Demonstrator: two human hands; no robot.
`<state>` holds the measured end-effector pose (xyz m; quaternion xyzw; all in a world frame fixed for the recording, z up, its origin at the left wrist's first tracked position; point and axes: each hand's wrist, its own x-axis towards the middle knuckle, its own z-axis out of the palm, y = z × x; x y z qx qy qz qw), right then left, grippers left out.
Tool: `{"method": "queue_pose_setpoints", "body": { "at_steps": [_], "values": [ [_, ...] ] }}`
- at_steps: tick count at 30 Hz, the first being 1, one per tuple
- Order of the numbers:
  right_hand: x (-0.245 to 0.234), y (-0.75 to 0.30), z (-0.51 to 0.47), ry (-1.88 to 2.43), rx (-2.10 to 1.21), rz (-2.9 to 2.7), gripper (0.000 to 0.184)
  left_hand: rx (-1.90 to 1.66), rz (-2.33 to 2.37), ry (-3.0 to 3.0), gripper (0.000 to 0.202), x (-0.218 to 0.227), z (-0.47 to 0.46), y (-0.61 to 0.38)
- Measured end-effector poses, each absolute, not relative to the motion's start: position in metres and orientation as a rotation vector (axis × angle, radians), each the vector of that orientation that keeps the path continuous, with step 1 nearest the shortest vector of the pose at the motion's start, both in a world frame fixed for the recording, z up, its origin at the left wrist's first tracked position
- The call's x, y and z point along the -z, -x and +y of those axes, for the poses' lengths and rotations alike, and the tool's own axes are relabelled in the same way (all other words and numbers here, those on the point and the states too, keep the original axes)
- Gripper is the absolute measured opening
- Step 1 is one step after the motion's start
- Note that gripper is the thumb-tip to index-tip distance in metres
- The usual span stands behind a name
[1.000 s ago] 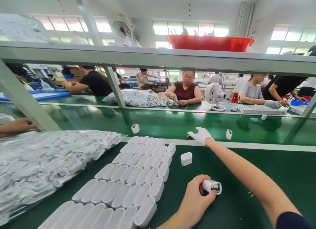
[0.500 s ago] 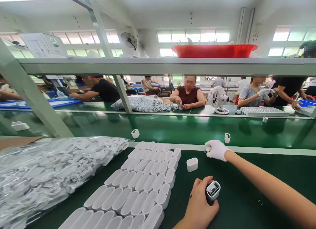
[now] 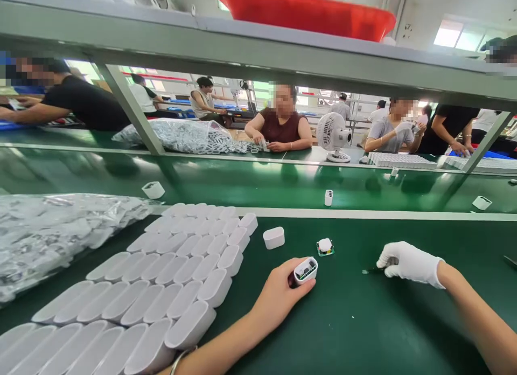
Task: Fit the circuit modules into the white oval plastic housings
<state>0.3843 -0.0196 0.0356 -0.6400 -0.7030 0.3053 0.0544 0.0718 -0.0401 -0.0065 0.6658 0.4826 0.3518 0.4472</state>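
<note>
Evidently, the head view shows both hands at work above a green counter (image 3: 343,326). The left hand (image 3: 280,283), bare, has its grip closed around a white oval housing (image 3: 315,271), thumb along the near side. The housing is tilted, its open end toward the camera, and a circuit board with dark components is seated inside.

The right hand (image 3: 412,264), in a white glove, is well apart to the right. Its grip is pinched on a slim dark item (image 3: 378,272) just over the counter; a pale tip shows at its left end, too small to identify.

Between the hands, farther back, a loose circuit board (image 3: 325,248) bearing a white block lies on the counter. A second white housing (image 3: 274,238) stands near it, to the left. Rows of white housings (image 3: 161,262) fill the left side, closely packed and touching. A clear bag (image 3: 60,235) of pale parts lies beyond them.

Past a white strip (image 3: 363,214), several single housings sit well apart on a green lane (image 3: 258,194). Co-workers are seated opposite, near a white fan (image 3: 329,132).
</note>
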Motion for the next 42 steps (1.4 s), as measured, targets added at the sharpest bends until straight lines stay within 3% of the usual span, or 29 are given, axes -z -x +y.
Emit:
{"method": "queue_pose_setpoints", "body": {
  "at_steps": [4,9,16,24,35,42],
  "values": [
    [-0.030,-0.348,-0.028,1.559,-0.633,-2.239,0.014,-0.745,1.245,-1.727,0.024,0.003,-0.042,-0.073],
    [-0.022,-0.300,-0.051,1.150,-0.531,-2.255,0.026,-0.605,1.252,-1.924,0.021,-0.005,-0.046,-0.073],
    [-0.005,-0.279,-0.047,1.125,-0.166,-2.329,0.024,-0.526,1.216,-1.994,0.008,-0.006,-0.046,-0.074],
    [-0.024,-0.281,-0.049,1.178,0.113,-2.518,0.021,-0.496,1.275,-1.972,0.006,-0.006,-0.045,-0.074],
    [-0.022,-0.283,-0.042,1.058,0.196,-2.553,0.022,-0.478,1.261,-1.973,0.006,-0.008,-0.046,-0.074],
    [-0.012,-0.281,-0.043,1.095,0.046,-2.392,0.022,-0.479,1.271,-1.976,0.007,-0.007,-0.046,-0.075]
  ]
}}
